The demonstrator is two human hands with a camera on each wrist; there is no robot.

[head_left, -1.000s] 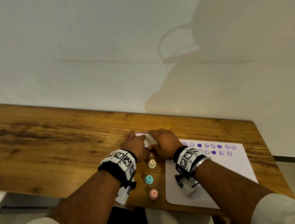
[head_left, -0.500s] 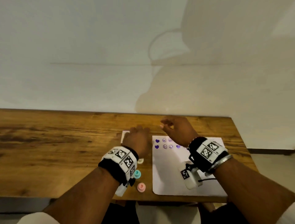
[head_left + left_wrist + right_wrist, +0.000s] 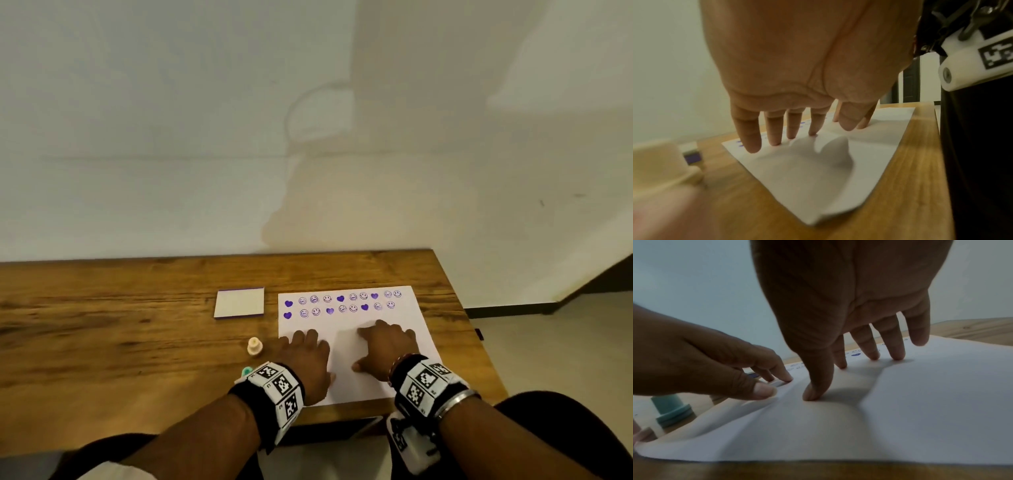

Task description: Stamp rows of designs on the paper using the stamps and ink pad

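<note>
Presently, as seen:
Left hand (image 3: pixel 306 356): laid on the paper's (image 3: pixel 404 318) left part, fingers straight and spread, tips pressed down; nothing is held.
Right hand (image 3: pixel 385 346): laid on the paper's middle, fingers extended, tips touching the sheet; nothing is held.
Paper: spread on the wooden table (image 3: pixel 102 342), two rows of purple hearts and smileys printed along its far edge.
Ink pad (image 3: pixel 239 303): closed, set just left of the paper.
Stamps: a cream stamp (image 3: pixel 255 346) and a teal stamp (image 3: pixel 671 408) are stood left of the sheet, near the left hand.
</note>
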